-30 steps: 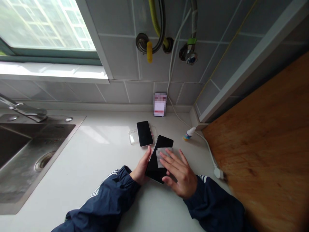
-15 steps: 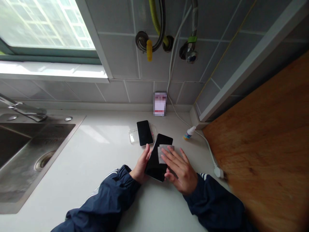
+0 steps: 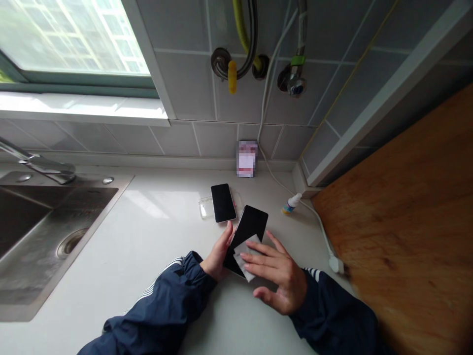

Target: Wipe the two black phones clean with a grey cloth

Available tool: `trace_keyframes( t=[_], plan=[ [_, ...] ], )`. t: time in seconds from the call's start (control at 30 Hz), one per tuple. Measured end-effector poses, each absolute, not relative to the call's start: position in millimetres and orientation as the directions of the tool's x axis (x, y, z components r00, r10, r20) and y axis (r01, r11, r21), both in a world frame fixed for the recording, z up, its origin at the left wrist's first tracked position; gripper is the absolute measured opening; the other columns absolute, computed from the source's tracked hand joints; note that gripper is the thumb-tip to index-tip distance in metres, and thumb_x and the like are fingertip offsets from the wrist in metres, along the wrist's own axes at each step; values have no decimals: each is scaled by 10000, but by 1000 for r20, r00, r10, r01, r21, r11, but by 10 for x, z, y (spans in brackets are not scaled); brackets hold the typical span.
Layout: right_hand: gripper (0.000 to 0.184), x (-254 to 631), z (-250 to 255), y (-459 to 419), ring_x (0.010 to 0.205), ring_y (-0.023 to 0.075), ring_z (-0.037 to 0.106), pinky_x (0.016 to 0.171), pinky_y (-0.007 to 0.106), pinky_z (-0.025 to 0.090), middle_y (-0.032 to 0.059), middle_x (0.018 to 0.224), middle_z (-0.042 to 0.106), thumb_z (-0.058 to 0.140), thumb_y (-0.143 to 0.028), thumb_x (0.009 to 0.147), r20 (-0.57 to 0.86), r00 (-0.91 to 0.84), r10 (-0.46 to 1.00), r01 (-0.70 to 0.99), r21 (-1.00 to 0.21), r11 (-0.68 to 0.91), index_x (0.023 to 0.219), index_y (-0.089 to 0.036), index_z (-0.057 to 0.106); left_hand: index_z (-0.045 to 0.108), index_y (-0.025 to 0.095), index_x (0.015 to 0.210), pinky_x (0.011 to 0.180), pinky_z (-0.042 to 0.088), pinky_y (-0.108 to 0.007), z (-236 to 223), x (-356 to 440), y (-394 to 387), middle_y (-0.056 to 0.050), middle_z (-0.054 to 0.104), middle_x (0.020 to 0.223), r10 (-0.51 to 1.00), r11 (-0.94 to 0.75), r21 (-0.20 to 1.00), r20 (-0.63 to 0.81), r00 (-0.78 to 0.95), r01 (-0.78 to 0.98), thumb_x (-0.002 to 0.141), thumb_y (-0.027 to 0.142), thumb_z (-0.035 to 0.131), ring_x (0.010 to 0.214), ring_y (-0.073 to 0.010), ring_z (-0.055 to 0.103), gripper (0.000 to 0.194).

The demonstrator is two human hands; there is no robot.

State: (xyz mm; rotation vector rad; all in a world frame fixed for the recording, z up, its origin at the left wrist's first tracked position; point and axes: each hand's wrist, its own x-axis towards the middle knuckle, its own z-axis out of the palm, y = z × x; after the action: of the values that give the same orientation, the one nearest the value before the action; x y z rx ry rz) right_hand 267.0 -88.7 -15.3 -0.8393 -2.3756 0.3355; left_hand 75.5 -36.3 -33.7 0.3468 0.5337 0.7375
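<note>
A black-screened smartphone (image 3: 253,220) lies tilted in my left hand (image 3: 218,255), which grips it by its left side. The thumb rests along the edge; the other fingers are hidden underneath. Over the lower part of the screen lies a folded grey cloth (image 3: 241,252) with zigzag edges. My right hand (image 3: 283,273) presses the cloth down with outstretched, spread fingertips, its thumb held apart from the phone. Just beyond, a second smartphone (image 3: 223,203) with a dark screen rests on a clear phone case (image 3: 205,209).
A small white-capped bottle (image 3: 291,203) stands at right near a white cable with a plug (image 3: 335,264). A pixelated card-like item (image 3: 246,159) leans at the wall. To the left is a steel sink (image 3: 120,190) with a faucet (image 3: 51,166); a wooden panel (image 3: 402,236) rises at right.
The cloth has slid down the screen toward me and turned, moving with my right hand. My right thumb is now farther from the phone. The left hand keeps its grip; the view shifts slightly.
</note>
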Motion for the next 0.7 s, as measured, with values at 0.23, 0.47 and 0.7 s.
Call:
trace_keyframes(
  t=[0.23,0.47,0.7],
  plan=[
    [564,2753,-331,-764,1503,294,284,1202,628,181,120,1561,407,375,-496,1026,357,-494,792,727,-330,602,1506,-200,382,538,161,1397,752,565,-377,-280,729,-366,-147,739,1018,638,757,450,-353,685,-473,970,617,392,835,-265,729,641],
    [571,2775,-300,-764,1508,313,263,1191,632,208,128,1540,441,412,-515,1008,411,-476,777,685,-381,621,1460,-168,449,534,180,1399,749,564,-395,-301,724,-368,-153,733,1056,629,763,478,-396,669,-435,955,651,383,861,-282,728,665],
    [473,2673,-88,-911,1463,276,373,1248,560,-32,52,1406,605,504,-536,955,310,-719,621,472,-438,765,1270,-204,626,535,151,1408,910,500,-382,-356,735,-369,-157,717,1145,707,690,512,-322,630,-512,945,687,358,1035,-294,689,730]
  ],
)
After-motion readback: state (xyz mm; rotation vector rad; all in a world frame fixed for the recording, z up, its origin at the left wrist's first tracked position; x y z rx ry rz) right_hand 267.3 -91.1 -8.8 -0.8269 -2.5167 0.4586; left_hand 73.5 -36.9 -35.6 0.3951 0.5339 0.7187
